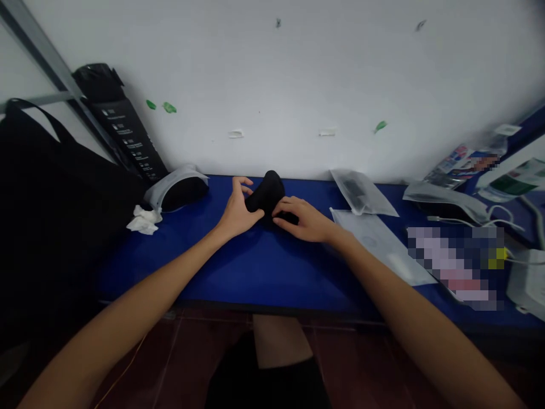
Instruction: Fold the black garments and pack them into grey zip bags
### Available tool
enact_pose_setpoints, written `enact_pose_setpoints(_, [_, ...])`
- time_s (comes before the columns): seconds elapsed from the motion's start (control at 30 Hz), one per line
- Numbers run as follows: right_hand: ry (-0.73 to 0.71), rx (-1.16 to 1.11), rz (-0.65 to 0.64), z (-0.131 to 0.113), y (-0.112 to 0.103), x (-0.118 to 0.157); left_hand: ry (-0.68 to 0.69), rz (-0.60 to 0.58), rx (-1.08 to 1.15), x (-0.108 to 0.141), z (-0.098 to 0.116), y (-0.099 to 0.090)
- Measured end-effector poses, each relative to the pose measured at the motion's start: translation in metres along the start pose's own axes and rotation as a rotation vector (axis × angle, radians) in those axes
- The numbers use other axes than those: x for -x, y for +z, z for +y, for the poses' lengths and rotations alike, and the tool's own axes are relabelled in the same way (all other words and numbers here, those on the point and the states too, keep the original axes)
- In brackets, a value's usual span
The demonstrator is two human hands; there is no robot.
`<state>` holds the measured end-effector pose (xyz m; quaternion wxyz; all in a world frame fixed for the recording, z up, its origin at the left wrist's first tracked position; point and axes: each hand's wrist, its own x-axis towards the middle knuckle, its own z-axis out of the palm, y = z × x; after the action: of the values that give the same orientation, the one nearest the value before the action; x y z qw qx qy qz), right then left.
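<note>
A black, soft-looking item (pixel 268 190), perhaps of cloth, stands near the back of the blue tabletop (pixel 251 267); its exact kind is unclear. On its left side my left hand (pixel 238 213) grips it, thumb low at the front and fingers curled behind. My right hand (pixel 304 218) closes on its lower right edge, thumb and fingertips drawn together. Part of the item is hidden by the fingers.
At left are a black bag (pixel 55 187), a tall black box (pixel 123 130), a translucent pouch (pixel 176 173) and crumpled tissue (pixel 145 220). Rightward lie frosted bags (pixel 383 244), a white cable (pixel 460 221), a blurred flat thing (pixel 455 272) and a plastic bottle (pixel 460 165).
</note>
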<state>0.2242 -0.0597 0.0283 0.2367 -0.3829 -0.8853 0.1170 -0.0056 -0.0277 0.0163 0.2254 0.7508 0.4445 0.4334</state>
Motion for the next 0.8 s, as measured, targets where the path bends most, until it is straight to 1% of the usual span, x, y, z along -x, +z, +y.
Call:
enact_pose_setpoints(0.1, [-0.002,0.008,-0.07,-0.004,0.002,-0.001,0.042,0.123,0.021,-0.005,-0.003,-0.005])
enact_pose_setpoints(0.13, [0.0,-0.002,-0.098,-0.006,0.003,-0.001,0.078,0.143,0.048,-0.006,-0.004,-0.007])
enact_pose_setpoints(0.2, [0.004,-0.029,-0.145,-0.008,0.005,-0.001,0.188,0.146,0.105,-0.007,-0.002,-0.01])
enact_pose_setpoints(0.27, [0.004,-0.037,-0.174,-0.009,0.007,-0.002,0.308,0.105,0.135,-0.005,0.003,-0.01])
enact_pose_setpoints(0.33, [-0.007,-0.027,-0.18,-0.007,0.01,-0.001,0.398,0.004,0.143,0.0,0.009,-0.008])
enact_pose_setpoints(0.4, [-0.038,-0.025,-0.172,-0.004,0.012,-0.001,0.445,-0.144,0.132,0.004,0.015,-0.007])
enact_pose_setpoints(0.47, [-0.091,-0.047,-0.147,-0.001,0.012,-0.002,0.46,-0.24,0.115,0.006,0.018,-0.006])
enact_pose_setpoints(0.5, [-0.12,-0.067,-0.131,0.0,0.011,-0.002,0.46,-0.254,0.111,0.007,0.019,-0.006])
enact_pose_setpoints(0.57, [-0.154,-0.108,-0.098,0.0,0.008,-0.003,0.448,-0.242,0.111,0.006,0.019,-0.007])
enact_pose_setpoints(0.67, [-0.137,-0.134,-0.079,-0.003,0.0,-0.003,0.431,-0.249,0.092,0.002,0.017,-0.009])
enact_pose_setpoints(0.8, [-0.118,-0.17,-0.01,-0.004,-0.009,0.0,0.455,-0.314,0.034,0.001,0.011,-0.01])
